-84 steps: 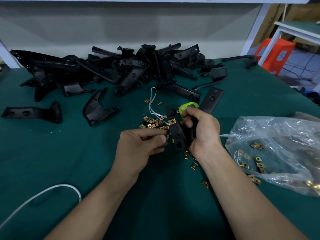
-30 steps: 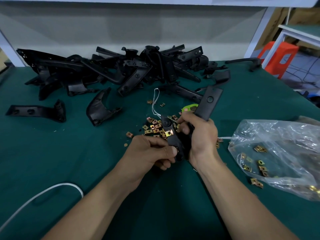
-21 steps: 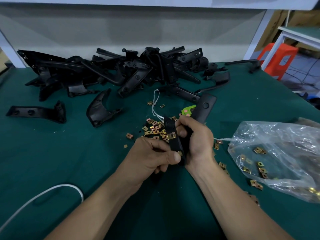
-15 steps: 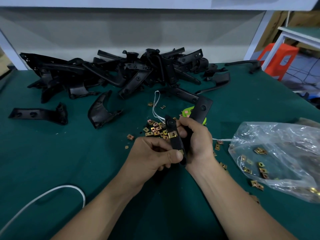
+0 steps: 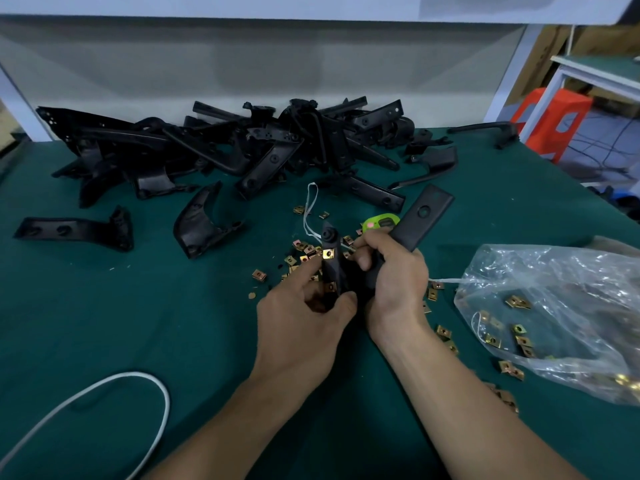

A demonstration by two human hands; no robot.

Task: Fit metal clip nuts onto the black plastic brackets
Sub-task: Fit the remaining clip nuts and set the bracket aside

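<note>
Head view: just left of the plastic bag (image 5: 561, 306), the right hand (image 5: 394, 282) gripped the bracket (image 5: 420, 216), while the left hand (image 5: 301, 317) pinched a clip nut (image 5: 330, 287) at the bracket's lower end. Pushed crooked, the nut would likely skew, jam or spring away.

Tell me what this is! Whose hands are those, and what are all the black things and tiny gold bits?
It's one picture, from a camera worn on a person's head, looking down at their own hands. No machine here. The right hand grips a black plastic bracket; a gold clip nut is already on it. The left hand pinches the bracket's lower end. On the green table lie loose clip nuts, a pile of brackets further back, a clear bag with more nuts on the right, and a white cable.
</note>
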